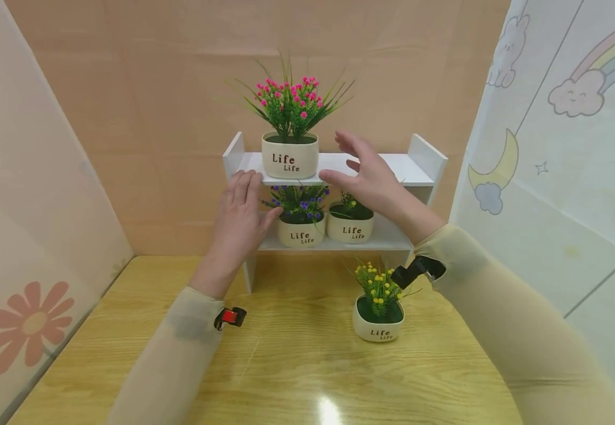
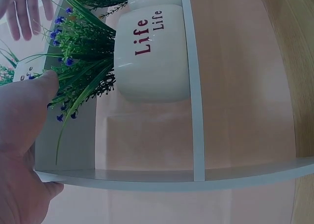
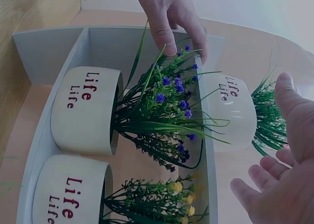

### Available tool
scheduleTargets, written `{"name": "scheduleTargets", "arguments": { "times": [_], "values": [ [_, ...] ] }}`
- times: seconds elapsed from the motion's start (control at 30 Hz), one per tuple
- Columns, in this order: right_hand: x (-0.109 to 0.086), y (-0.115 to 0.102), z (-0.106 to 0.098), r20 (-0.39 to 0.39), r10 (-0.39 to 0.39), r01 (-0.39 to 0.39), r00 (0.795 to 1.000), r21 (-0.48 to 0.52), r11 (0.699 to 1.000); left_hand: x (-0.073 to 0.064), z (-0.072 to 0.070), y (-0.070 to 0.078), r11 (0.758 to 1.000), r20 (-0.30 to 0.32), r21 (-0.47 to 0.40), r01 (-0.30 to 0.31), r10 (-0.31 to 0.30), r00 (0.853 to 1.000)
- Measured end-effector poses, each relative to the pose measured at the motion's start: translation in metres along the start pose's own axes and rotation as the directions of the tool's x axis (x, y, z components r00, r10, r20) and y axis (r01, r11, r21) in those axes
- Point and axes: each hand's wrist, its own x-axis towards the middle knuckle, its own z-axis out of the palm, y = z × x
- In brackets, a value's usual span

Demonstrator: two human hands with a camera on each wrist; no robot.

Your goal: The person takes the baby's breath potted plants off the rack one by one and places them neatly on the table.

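On the upper board of the shelf (image 1: 412,169), left of centre, stands the top pot (image 1: 290,156); on its lower board sit the left pot (image 1: 301,234) and right pot (image 1: 350,229). The front pot (image 1: 378,326) is on the table (image 1: 286,360) before the shelf's right half. The left hand (image 1: 239,215) is at the shelf's left end, the right hand (image 1: 371,177) by its upper board.

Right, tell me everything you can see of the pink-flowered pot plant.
The pot plant has a smooth, cream, rounded pot that looks ceramic, with "Life Life" in dark letters on its front. Small bright pink flowers, green leaves and long thin blades rise from it and look artificial. It stands upright on the top shelf, left of centre in the head view. The right hand is beside it, apart; whether the left hand touches it is unclear.
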Motion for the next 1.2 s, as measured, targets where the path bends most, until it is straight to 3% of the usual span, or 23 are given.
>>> {"name": "scheduleTargets", "arguments": {
  "times": [0.57,1.0,1.2],
  "values": [
    [0.029,-0.001,0.016,-0.016,0.046,-0.047,0.999,-0.01,0.999,0.0,0.0,-0.001,1.0,0.001,0.01,-0.003,0.003,1.0],
    [0.041,-0.005,0.024,0.005,0.165,-0.165,0.986,0.019,0.986,0.002,0.0,0.0,1.0,0.005,0.03,-0.006,0.006,1.0],
    [0.045,-0.005,0.029,0.012,0.175,-0.175,0.984,0.033,0.984,0.002,0.0,0.001,1.0,0.022,0.026,0.011,-0.011,1.0]
  ]
}}
